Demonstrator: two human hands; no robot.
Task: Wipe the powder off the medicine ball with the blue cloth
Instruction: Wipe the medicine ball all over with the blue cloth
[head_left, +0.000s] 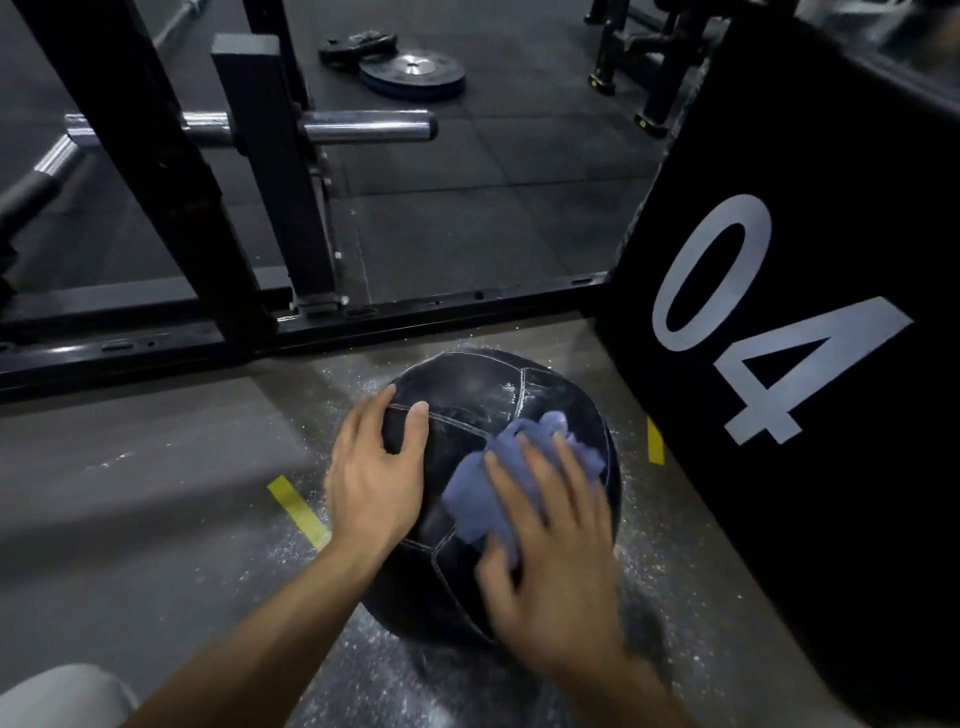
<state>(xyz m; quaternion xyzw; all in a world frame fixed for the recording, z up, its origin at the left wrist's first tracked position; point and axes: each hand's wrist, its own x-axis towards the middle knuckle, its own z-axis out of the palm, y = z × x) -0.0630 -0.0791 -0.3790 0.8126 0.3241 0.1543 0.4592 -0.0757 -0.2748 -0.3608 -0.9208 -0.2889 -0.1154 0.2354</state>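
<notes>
Now, blue cloth (519, 467) under R fingers (540, 467)

Medicine ball (467, 395) on the floor (156, 467), box (805, 364) right of it, rack (270, 208) behind, cloth (498, 483) on top
</notes>
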